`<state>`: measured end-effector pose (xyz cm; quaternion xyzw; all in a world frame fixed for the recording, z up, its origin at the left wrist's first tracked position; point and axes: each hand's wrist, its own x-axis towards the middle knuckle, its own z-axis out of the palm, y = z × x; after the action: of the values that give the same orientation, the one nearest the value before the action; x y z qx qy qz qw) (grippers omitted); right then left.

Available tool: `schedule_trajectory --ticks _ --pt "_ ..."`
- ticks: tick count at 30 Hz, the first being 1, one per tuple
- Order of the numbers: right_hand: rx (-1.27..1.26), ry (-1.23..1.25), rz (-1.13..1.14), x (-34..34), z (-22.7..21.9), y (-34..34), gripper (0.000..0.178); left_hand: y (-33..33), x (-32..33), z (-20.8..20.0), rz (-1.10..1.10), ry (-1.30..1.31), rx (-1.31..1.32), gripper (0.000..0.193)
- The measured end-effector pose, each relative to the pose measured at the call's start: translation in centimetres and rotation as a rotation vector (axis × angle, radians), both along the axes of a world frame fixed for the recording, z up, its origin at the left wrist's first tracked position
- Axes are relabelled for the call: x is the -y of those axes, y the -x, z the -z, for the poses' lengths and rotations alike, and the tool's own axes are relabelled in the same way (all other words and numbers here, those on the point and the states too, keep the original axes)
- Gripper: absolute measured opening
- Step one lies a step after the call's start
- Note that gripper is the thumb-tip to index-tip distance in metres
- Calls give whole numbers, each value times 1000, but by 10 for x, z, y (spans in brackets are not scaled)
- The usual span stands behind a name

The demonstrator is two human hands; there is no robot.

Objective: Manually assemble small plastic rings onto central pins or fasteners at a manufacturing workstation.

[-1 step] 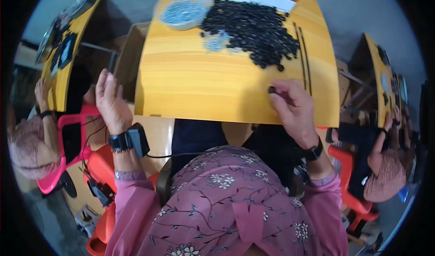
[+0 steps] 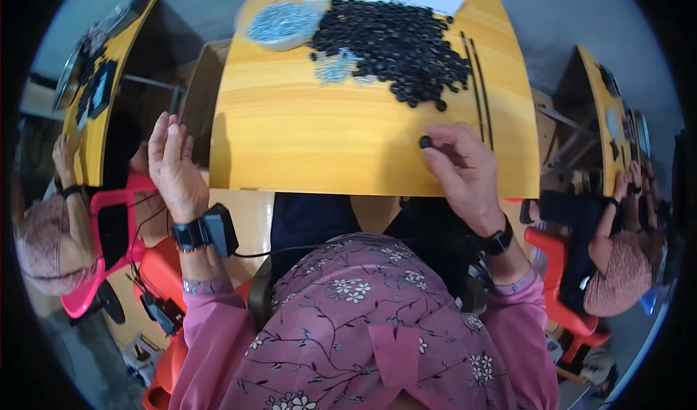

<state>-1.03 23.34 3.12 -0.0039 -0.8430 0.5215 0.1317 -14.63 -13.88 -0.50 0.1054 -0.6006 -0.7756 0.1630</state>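
Between the thumb and fingertips of my right hand (image 2: 465, 170) is a small round black piece (image 2: 425, 142), pinched just above the near right part of the yellow wood-grain table (image 2: 290, 141). My left hand (image 2: 176, 167) is raised off the table's left edge, palm partly turned up, fingers stretched and nothing in it. Farther up the table lies a broad heap of the same black pieces (image 2: 396, 43). A clear round tub (image 2: 283, 25) of small silvery metal parts stands left of the heap. Some loose silvery parts (image 2: 335, 67) lie at the heap's near left side.
Two thin dark rods (image 2: 479, 90) lie along the table's right side. A cardboard box (image 2: 205, 105) is beside its left edge. Other people work at a left table (image 2: 94, 148) and a right table (image 2: 592, 105). A black cable (image 2: 290, 249) runs from my left wrist across my lap.
The whole view has shifted slightly, so the table and both hands appear a little farther left. My right hand keeps its pinch on the black piece.
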Motion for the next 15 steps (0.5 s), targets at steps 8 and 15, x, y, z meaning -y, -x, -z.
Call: schedule_trajectory --ticks 8,15 --pt "-99 173 9 10 9 -1 20 -58 -117 -35 683 84 -22 23" --pt "-137 59 -65 13 0 2 21 -80 -183 -31 902 -141 134 28"
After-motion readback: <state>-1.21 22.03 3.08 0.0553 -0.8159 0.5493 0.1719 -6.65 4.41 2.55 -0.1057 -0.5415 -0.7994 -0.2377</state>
